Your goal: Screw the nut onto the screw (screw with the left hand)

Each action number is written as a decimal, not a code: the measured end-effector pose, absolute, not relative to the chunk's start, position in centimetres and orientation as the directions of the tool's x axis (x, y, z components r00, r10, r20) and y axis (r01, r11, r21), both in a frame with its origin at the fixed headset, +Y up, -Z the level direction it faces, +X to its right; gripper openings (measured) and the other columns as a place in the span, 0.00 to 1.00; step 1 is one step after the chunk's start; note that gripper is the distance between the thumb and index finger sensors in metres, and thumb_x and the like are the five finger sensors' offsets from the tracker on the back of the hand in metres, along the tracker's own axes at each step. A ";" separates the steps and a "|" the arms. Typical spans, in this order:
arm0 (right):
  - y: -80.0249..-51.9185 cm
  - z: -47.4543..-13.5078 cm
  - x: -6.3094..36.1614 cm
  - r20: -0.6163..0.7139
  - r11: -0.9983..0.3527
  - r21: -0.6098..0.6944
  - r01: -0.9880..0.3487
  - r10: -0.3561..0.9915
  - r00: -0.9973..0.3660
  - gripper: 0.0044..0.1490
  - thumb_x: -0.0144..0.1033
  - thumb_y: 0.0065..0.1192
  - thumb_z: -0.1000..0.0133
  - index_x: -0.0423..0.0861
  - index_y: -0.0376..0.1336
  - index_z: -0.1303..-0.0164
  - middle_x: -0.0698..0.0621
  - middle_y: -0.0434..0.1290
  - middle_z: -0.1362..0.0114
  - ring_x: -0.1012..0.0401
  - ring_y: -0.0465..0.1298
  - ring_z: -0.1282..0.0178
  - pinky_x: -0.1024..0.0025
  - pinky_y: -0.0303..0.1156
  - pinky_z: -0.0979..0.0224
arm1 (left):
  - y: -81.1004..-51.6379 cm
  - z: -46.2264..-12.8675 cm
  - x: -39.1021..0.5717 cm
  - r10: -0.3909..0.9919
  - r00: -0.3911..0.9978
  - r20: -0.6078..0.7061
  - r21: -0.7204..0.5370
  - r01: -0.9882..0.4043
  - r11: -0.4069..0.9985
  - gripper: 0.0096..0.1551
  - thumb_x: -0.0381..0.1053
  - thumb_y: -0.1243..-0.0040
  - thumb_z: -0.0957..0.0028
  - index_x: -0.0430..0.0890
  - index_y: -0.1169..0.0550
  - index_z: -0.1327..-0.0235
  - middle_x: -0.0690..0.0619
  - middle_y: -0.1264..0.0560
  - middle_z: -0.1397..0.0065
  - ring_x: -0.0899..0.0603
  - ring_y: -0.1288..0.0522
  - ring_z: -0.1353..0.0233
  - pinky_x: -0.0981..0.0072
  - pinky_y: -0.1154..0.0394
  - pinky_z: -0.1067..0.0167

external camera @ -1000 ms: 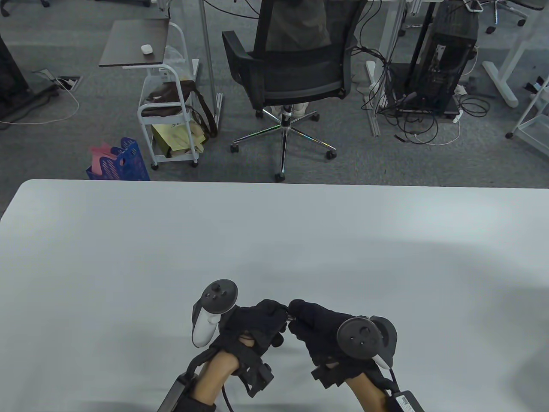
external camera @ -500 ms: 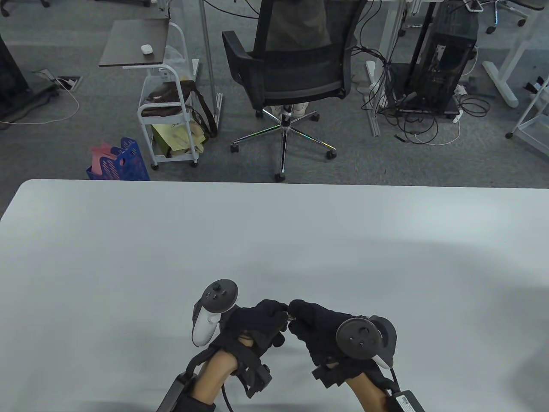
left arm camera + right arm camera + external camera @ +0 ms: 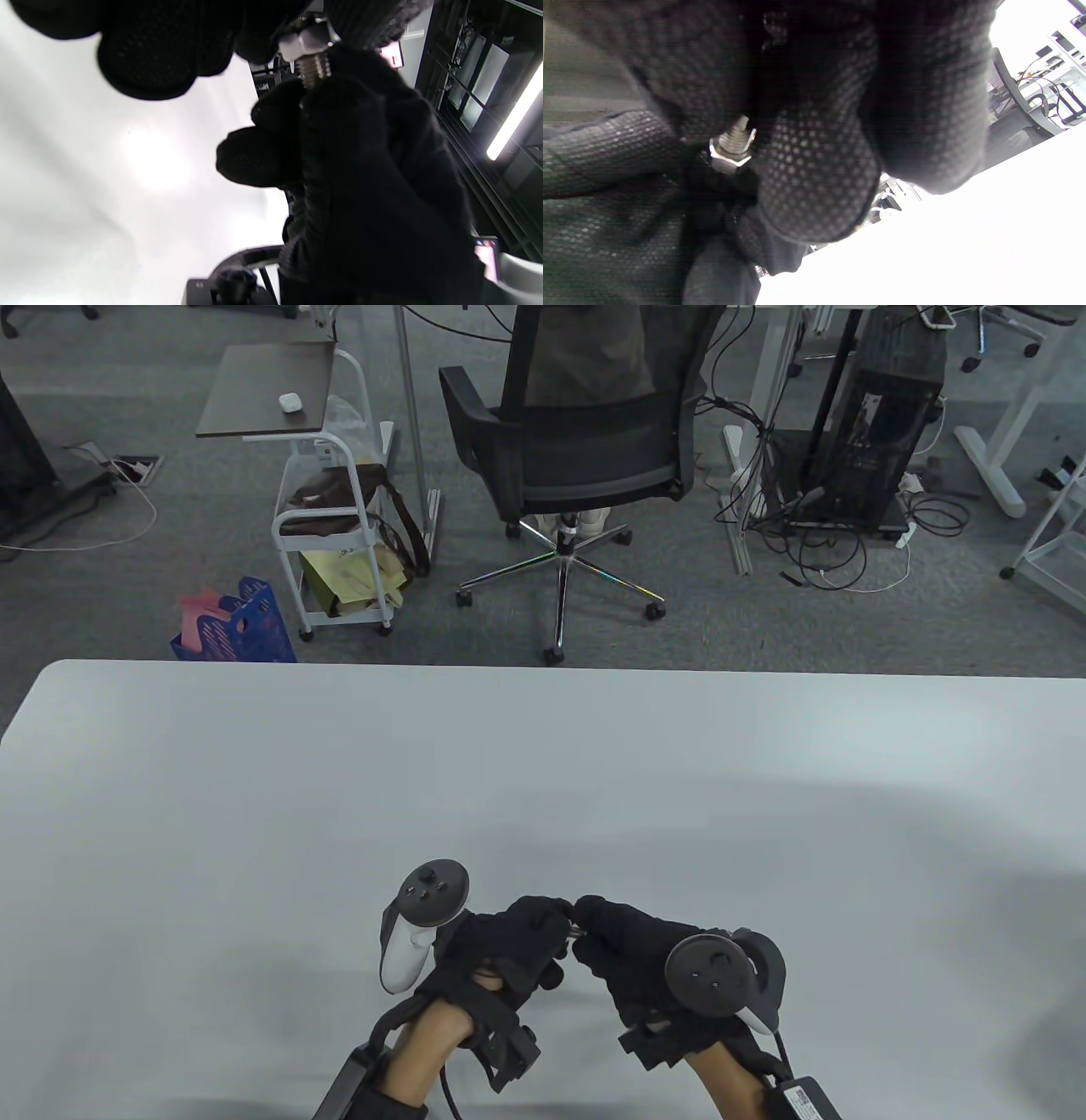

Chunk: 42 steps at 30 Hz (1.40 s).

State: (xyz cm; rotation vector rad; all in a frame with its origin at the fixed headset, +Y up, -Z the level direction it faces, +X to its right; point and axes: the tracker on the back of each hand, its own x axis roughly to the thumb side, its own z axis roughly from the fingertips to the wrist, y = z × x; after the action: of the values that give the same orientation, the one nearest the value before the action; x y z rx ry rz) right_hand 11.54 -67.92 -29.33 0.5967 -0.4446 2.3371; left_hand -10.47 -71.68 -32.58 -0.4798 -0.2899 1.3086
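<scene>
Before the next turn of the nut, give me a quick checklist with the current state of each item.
1. Nut on the screw threads: ok, it sits on the threaded shaft in both wrist views.
2. Left hand grips the nut: ok, fingertips pinch it.
3. Right hand holds the screw: ok, the shaft runs into its fingers.
4. Nut square to the threads: cannot tell, gloves cover most of it.
5. Threads left to run: cannot tell, only a short stretch shows.
6. Hands raised off the table: cannot tell.
</scene>
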 end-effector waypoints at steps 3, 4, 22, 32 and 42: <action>-68.0 -29.3 11.4 0.527 -0.724 -0.147 -0.674 0.520 -0.673 0.30 0.43 0.76 0.60 0.45 0.74 0.49 0.48 0.87 0.53 0.63 0.94 0.70 0.63 0.92 0.58 | -71.6 -32.6 -10.5 0.966 0.250 -0.063 -0.500 -0.846 0.186 0.33 0.55 0.45 0.52 0.32 0.22 0.43 0.28 0.24 0.43 0.28 0.21 0.55 0.35 0.29 0.54; -68.0 -29.3 11.3 0.529 -0.728 -0.148 -0.669 0.514 -0.676 0.30 0.43 0.76 0.60 0.45 0.74 0.49 0.48 0.87 0.53 0.63 0.94 0.70 0.63 0.92 0.58 | -71.5 -32.6 -10.4 0.964 0.258 -0.057 -0.509 -0.839 0.194 0.32 0.53 0.45 0.52 0.33 0.24 0.42 0.28 0.24 0.42 0.28 0.21 0.55 0.35 0.29 0.54; -68.0 -29.3 11.4 0.524 -0.712 -0.131 -0.690 0.541 -0.658 0.30 0.43 0.77 0.60 0.45 0.74 0.49 0.48 0.87 0.53 0.63 0.94 0.69 0.63 0.92 0.58 | -71.8 -32.6 -10.5 0.963 0.261 -0.070 -0.490 -0.850 0.194 0.38 0.57 0.46 0.52 0.33 0.26 0.36 0.27 0.26 0.40 0.28 0.21 0.53 0.35 0.29 0.52; -68.0 -29.3 11.5 0.524 -0.713 -0.128 -0.690 0.542 -0.657 0.30 0.43 0.77 0.60 0.46 0.74 0.49 0.48 0.87 0.53 0.63 0.94 0.69 0.63 0.92 0.58 | -71.7 -32.5 -10.4 0.967 0.245 -0.072 -0.503 -0.846 0.176 0.39 0.57 0.47 0.52 0.34 0.31 0.33 0.28 0.28 0.38 0.29 0.22 0.51 0.36 0.30 0.51; -68.0 -29.4 11.5 0.526 -0.719 -0.129 -0.683 0.535 -0.662 0.30 0.43 0.77 0.60 0.46 0.74 0.49 0.49 0.87 0.53 0.63 0.94 0.69 0.63 0.92 0.58 | -71.6 -32.5 -10.3 0.971 0.232 -0.067 -0.537 -0.828 0.161 0.38 0.55 0.47 0.51 0.35 0.32 0.32 0.29 0.29 0.37 0.29 0.22 0.51 0.36 0.30 0.50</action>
State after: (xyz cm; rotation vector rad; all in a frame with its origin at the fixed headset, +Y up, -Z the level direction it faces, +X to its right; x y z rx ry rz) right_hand 11.47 -68.02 -29.38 0.6056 -0.4161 2.3366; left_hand -10.28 -71.64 -32.49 -0.5245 -0.3249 1.3165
